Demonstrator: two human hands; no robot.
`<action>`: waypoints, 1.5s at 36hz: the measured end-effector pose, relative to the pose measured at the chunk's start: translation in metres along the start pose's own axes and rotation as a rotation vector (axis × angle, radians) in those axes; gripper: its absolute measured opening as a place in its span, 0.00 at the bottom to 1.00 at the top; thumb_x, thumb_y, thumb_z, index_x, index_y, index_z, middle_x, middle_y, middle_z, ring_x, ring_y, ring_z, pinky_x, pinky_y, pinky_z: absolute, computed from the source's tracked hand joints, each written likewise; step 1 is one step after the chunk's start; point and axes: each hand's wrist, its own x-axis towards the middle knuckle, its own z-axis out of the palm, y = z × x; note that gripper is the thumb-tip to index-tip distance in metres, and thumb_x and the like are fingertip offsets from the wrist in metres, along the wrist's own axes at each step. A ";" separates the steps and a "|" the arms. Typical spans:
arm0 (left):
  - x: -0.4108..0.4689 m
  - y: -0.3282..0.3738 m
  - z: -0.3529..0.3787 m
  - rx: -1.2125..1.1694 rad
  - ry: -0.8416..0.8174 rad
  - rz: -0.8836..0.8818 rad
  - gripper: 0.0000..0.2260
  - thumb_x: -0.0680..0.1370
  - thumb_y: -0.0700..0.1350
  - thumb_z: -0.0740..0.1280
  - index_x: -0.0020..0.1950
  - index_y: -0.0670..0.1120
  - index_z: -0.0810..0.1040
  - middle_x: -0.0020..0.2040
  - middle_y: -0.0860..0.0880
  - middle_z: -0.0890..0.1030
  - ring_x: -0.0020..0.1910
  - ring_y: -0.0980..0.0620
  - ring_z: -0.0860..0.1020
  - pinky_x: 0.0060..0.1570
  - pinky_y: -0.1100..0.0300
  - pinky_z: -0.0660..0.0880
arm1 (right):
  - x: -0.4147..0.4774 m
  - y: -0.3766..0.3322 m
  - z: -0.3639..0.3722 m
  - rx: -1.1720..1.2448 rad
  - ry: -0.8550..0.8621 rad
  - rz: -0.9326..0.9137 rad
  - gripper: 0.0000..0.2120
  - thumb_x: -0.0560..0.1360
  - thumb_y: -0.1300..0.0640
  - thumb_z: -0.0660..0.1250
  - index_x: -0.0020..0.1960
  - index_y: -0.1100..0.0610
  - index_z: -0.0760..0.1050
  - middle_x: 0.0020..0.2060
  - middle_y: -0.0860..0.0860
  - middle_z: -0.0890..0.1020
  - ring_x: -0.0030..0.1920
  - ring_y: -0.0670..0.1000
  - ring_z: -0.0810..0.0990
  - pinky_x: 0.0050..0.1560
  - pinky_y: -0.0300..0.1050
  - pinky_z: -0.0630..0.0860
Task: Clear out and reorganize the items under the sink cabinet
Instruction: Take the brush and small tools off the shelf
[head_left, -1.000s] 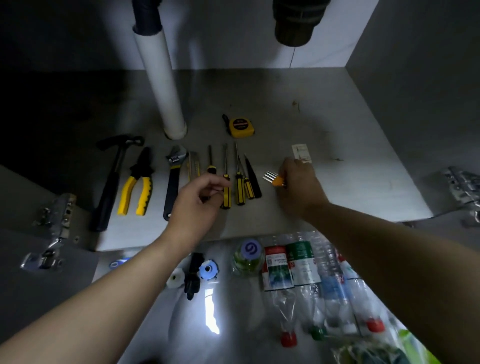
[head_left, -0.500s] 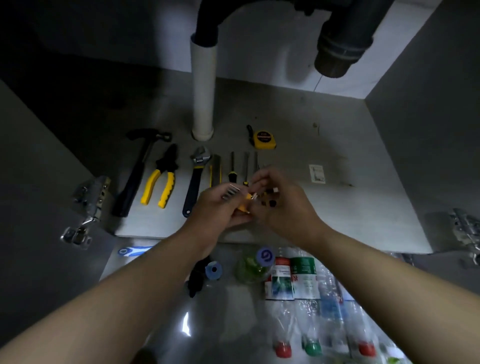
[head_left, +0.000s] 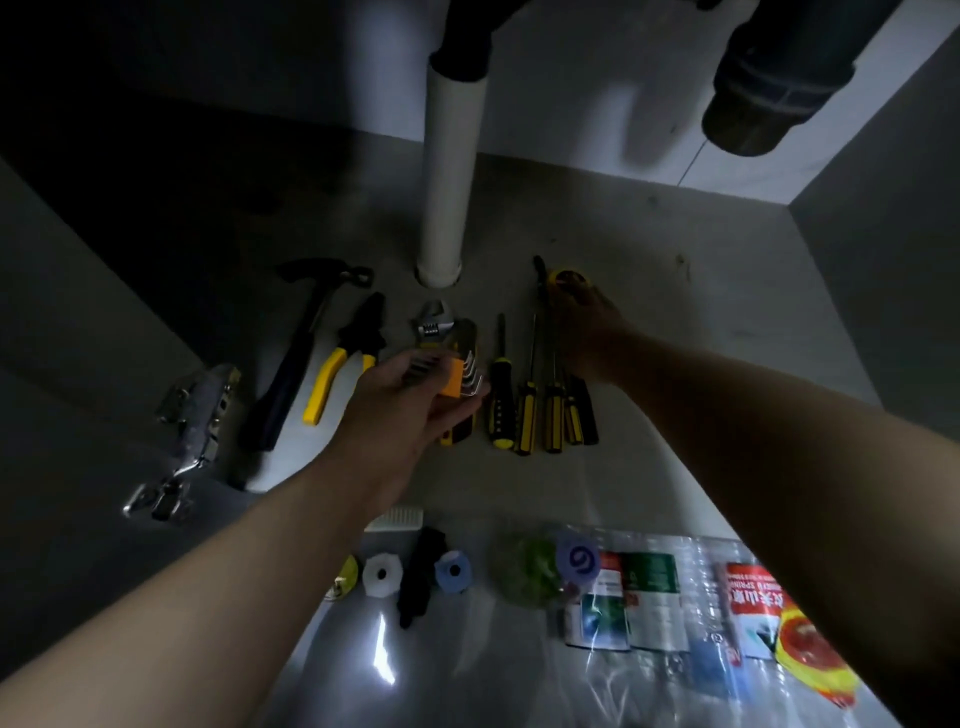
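Observation:
A row of tools lies on the cabinet floor: a hammer, yellow-handled pliers, an adjustable wrench and several screwdrivers. My left hand hovers over the row and holds a hex key set in an orange holder. My right hand reaches farther back, its fingers curled over the yellow tape measure, which shows only at its far edge.
A white drain pipe stands behind the tools, and a dark pipe end hangs at upper right. A door hinge sticks out at left. Plastic bottles, tape rolls and a red-yellow packet lie outside.
The hex key set passed from my right hand to my left. My right hand then moved back to the tape measure. The view tilted up and closer.

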 end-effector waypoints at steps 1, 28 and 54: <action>0.001 0.000 0.000 -0.005 -0.008 0.001 0.08 0.84 0.38 0.63 0.57 0.43 0.81 0.55 0.44 0.86 0.54 0.44 0.85 0.49 0.59 0.82 | 0.003 0.003 0.003 0.000 -0.031 0.017 0.40 0.80 0.56 0.64 0.82 0.57 0.42 0.82 0.55 0.45 0.81 0.59 0.42 0.80 0.58 0.50; -0.027 -0.024 0.018 0.164 -0.047 -0.050 0.10 0.83 0.37 0.64 0.62 0.33 0.73 0.61 0.36 0.81 0.57 0.41 0.84 0.62 0.47 0.79 | -0.126 0.024 0.025 0.551 0.257 0.328 0.30 0.70 0.46 0.74 0.68 0.52 0.67 0.62 0.57 0.67 0.53 0.61 0.77 0.52 0.47 0.77; -0.150 -0.104 -0.073 0.716 -0.127 -0.244 0.18 0.76 0.32 0.72 0.63 0.47 0.77 0.50 0.36 0.83 0.47 0.45 0.82 0.51 0.48 0.80 | -0.323 -0.144 0.107 0.800 -0.068 0.055 0.22 0.70 0.39 0.70 0.60 0.41 0.68 0.51 0.43 0.73 0.49 0.47 0.77 0.48 0.44 0.75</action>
